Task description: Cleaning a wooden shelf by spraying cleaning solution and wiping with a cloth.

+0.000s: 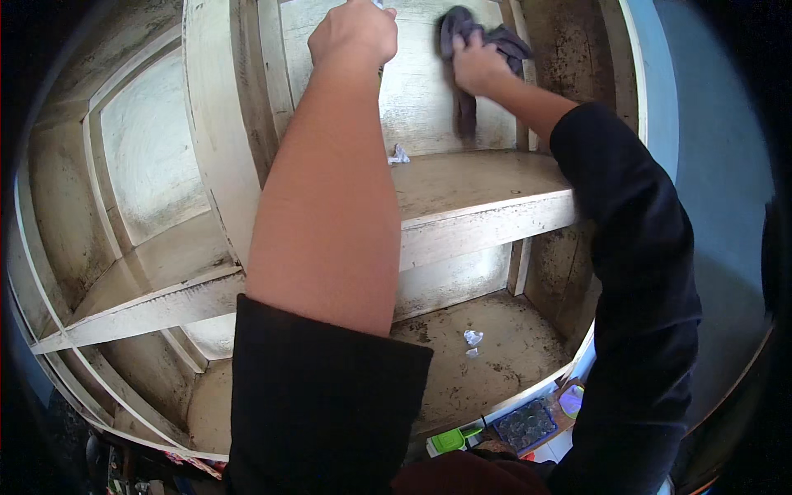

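Observation:
My right hand (481, 65) grips a dark grey cloth (458, 28) against the pale back panel (414, 93) of a wooden cupboard's upper right compartment. A loose end of the cloth hangs down, blurred. My left hand (354, 34), back of the hand towards me, is raised at the top edge, closed around something mostly hidden; a bit of it shows above and beneath the fist. Below, the upper shelf (476, 182) carries a crumpled white scrap (399, 154) near the back panel.
Dirt and white scraps (473, 338) lie on the lower shelf (489, 377). An upright post (216, 111) divides off the left compartments. Light blue wall (718, 185) stands at the right. A green plastic item (448, 440) and a blue tray (526, 426) are low down beyond the cupboard.

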A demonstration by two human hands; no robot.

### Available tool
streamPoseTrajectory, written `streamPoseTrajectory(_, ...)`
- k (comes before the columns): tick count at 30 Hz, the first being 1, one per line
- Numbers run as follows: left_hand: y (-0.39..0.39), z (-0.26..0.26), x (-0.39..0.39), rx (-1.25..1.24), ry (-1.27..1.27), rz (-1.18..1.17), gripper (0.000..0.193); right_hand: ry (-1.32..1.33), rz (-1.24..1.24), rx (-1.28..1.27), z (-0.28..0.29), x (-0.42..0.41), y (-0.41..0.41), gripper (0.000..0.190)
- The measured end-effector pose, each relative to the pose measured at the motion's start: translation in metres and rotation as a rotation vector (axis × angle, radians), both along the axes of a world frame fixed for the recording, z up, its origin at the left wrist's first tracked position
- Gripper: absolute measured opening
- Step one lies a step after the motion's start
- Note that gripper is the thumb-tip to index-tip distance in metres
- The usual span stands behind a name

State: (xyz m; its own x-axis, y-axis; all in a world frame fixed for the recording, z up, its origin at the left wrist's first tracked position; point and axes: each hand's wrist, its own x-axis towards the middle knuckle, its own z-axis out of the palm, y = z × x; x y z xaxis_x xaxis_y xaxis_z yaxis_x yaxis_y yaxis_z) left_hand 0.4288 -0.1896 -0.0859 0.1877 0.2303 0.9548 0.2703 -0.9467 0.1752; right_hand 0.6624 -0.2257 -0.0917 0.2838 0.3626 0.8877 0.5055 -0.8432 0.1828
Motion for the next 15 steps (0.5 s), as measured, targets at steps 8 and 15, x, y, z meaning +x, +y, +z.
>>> streamPoseTrajectory(8,0.03,0.015,-0.009,-0.225,0.048,0.203,0.047,-0.633,0.273,-0.912,-0.042,-0.129,0.037,0.041)
streamPoseTrajectory(15,0.086,0.02,0.008,-0.23,0.409,0.355,0.045,-0.014,0.338,-0.001,0.021,-0.067,0.014,0.039)
